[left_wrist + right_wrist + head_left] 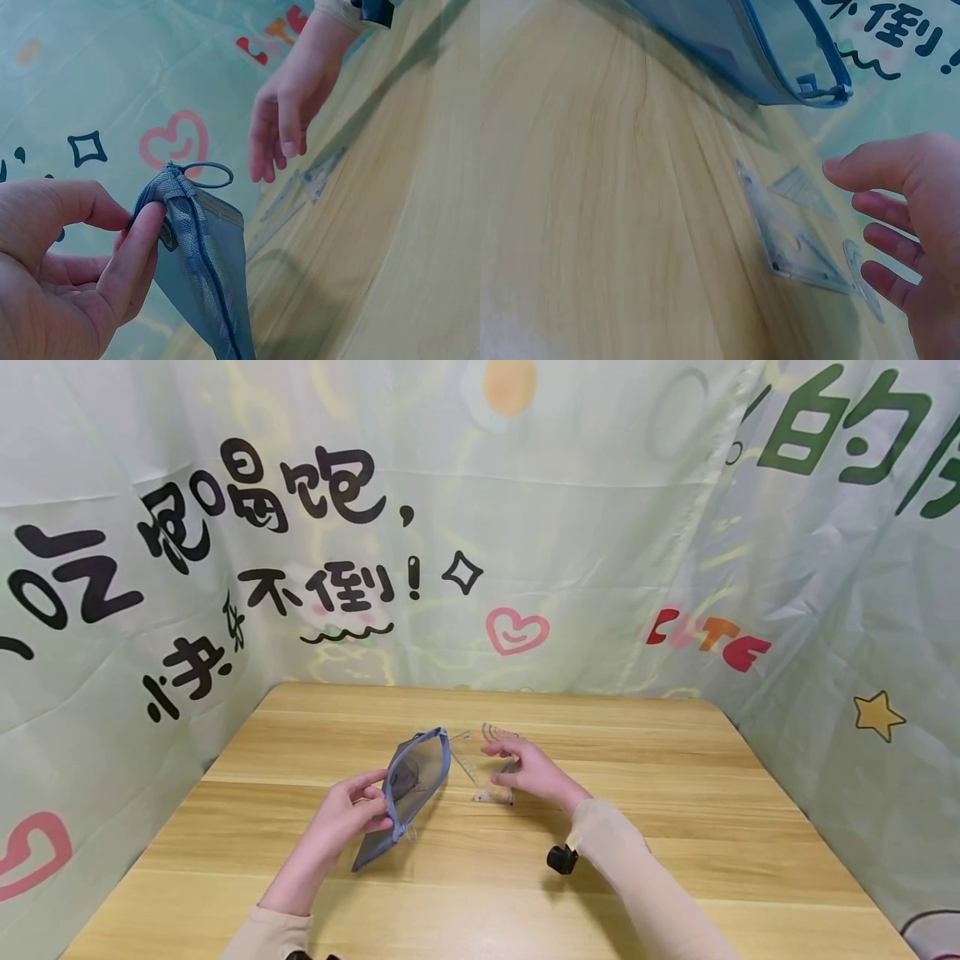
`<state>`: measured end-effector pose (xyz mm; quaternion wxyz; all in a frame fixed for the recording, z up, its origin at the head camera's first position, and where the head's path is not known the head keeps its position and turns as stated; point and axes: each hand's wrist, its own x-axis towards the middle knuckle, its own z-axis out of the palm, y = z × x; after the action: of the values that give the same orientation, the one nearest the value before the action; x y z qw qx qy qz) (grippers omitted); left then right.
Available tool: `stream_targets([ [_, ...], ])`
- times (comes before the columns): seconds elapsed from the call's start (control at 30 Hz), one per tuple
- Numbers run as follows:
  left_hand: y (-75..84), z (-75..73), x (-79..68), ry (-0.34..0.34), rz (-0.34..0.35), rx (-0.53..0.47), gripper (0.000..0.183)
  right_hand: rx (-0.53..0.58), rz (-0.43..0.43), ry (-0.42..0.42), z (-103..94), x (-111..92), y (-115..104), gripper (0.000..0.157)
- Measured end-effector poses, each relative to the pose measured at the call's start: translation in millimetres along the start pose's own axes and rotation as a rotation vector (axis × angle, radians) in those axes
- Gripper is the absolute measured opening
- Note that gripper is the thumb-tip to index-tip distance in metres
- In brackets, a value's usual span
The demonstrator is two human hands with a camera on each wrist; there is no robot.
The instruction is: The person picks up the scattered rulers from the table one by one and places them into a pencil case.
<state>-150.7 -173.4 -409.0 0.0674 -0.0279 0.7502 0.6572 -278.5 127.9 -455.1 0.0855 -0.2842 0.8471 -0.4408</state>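
A blue zippered pouch (426, 772) with see-through mesh sides stands tilted over the table, its zipper mouth parted. My left hand (347, 810) pinches the pouch's edge between thumb and fingers. In the left wrist view, a cord loop (214, 174) hangs from the zipper end. My right hand (538, 770) hovers right of the pouch, fingers loosely bent and holding nothing. Below that hand, a clear set square (810, 268), another clear triangle (802, 189) and a clear protractor (861, 277) lie close together on the wood. In the head view, the right hand partly hides them.
The pale wooden table (675, 827) reaches back to a printed curtain (585, 543) that encloses it on the far side and both sides. A small black camera (562, 859) sits at the right wrist.
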Motion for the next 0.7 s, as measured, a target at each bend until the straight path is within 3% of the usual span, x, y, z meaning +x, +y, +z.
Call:
stream_targets([
  [0.13, 0.3, 0.4, -0.3, 0.0, 0.0, 0.002, 0.059, -0.013, 0.029, 0.003, -1.3, -3, 2, 0.054],
  [0.7, -0.2, 2.0, -0.5, 0.006, -0.004, -0.007, 0.058, -0.141, 0.015, -0.033, -0.6, -10, 17, 0.054],
])
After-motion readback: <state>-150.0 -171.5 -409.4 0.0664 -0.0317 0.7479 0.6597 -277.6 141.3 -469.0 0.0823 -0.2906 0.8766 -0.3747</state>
